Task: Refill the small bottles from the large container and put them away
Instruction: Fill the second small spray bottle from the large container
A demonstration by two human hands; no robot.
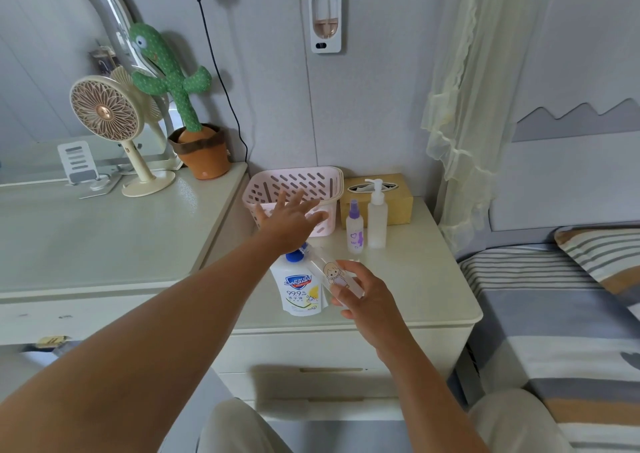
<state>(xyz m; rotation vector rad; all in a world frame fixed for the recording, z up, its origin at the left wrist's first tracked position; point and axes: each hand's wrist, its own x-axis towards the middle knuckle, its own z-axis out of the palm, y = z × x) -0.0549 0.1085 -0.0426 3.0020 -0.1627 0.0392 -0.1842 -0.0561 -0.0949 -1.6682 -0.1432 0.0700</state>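
Small bottle, tilted, gripped by the fingers of my right hand above the bench; left hand spread loose at the basket rim.

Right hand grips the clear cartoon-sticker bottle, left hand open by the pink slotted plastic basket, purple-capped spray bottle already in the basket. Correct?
No. The head view shows the purple-capped spray bottle standing on the cream nightstand, right of the pink slotted plastic basket, not in it. The rest is right.

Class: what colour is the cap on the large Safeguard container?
The cap is blue, best seen in the head view.
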